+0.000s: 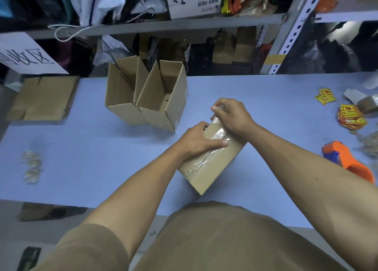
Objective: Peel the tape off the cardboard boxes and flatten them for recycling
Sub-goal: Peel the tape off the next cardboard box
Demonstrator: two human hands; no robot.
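A small sealed cardboard box (pixel 212 166) lies on the blue table (pixel 102 148), its top seam covered by clear tape (pixel 219 134). My left hand (pixel 199 140) grips the box from the left, thumb lying across the taped top. My right hand (pixel 232 115) is at the box's far end and pinches the loose end of the clear tape between thumb and fingers. Two opened boxes (pixel 147 98) stand side by side farther back on the table, flaps up. A flattened box (pixel 43 97) lies at the far left.
Balls of crumpled tape (pixel 31 166) sit at the left. On the right are an orange tape dispenser (pixel 347 160), a roll of brown tape (pixel 368 106) and yellow stickers (pixel 349 116). Cluttered metal shelves (pixel 184 23) rise behind the table.
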